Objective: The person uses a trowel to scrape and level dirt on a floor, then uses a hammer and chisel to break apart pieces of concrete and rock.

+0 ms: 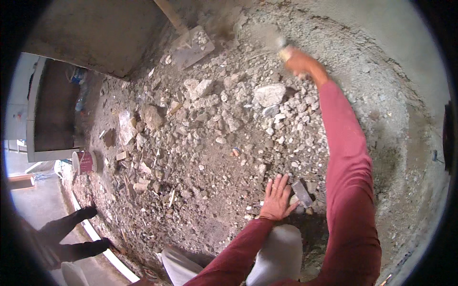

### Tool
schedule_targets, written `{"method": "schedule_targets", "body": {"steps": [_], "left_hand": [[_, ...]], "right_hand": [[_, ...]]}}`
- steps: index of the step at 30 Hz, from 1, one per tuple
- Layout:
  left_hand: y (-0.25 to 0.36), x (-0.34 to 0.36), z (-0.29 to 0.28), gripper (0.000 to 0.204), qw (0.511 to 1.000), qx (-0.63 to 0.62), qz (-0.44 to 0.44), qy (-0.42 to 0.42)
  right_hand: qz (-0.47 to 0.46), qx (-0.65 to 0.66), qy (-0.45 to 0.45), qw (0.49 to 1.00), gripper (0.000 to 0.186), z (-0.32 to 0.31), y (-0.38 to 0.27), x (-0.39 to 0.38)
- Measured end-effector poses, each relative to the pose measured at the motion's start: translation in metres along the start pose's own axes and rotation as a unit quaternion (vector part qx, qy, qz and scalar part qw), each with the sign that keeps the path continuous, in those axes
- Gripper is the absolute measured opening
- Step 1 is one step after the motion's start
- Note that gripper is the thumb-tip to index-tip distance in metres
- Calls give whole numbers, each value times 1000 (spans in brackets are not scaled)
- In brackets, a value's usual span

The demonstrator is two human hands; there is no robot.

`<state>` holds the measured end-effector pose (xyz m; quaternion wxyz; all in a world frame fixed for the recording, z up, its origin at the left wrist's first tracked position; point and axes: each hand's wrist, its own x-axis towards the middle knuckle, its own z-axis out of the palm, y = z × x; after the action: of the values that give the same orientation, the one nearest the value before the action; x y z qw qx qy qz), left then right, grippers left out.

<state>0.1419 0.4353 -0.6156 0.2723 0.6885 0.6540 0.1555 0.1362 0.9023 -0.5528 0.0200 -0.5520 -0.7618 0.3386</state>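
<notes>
My right hand point(305, 66) is wrapped round the pale, yellowish handle of a short hand tool point(285, 51). Motion smears the tool's grey working end, so its exact kind is unclear; it is close to the rough base of the wall at the upper right. Spread flat, my left hand point(278, 198) leans on the rubble and holds nothing. Right beside its thumb lies a club hammer point(302, 193) with a block-shaped grey metal head, its handle mostly hidden. Broken stones and grit point(219, 162) cover the ground, including a large pale stone point(270, 95) below my right hand.
A shovel point(193, 50) rests on the rubble at the upper left, bits of debris on its blade. Farther left stand a white and maroon bucket point(86, 162) and a dark, pale-edged opening point(55, 109). Another person's legs point(71, 233) show at the lower left, near a white strip point(102, 245).
</notes>
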Motion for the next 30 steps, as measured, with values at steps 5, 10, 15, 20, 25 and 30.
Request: {"method": "schedule_targets", "body": {"steps": [5,10,15,20,25,30], "left_hand": [[3,4,-2,70,1000,4,16,8],[2,4,-2,69,1000,-5,3,8],[-5,-5,-4,70,999,10,-8,31],[7,7,1,72,1000,-7,20,16],[-3,-3,0,70,999,-2,5,33],[3,3,-3,69,999,4,17,28]], "right_hand": [[-22,0,32,999,62,-34,21,-4],[62,-62,137,987,44,15,-1,-10],[-43,-31,-159,986,63,-47,-38,-62],[69,-117,147,980,58,-43,29,-4],[-27,-53,-54,997,71,2,-7,-68],[31,126,-1,992,71,-30,20,-46]]}}
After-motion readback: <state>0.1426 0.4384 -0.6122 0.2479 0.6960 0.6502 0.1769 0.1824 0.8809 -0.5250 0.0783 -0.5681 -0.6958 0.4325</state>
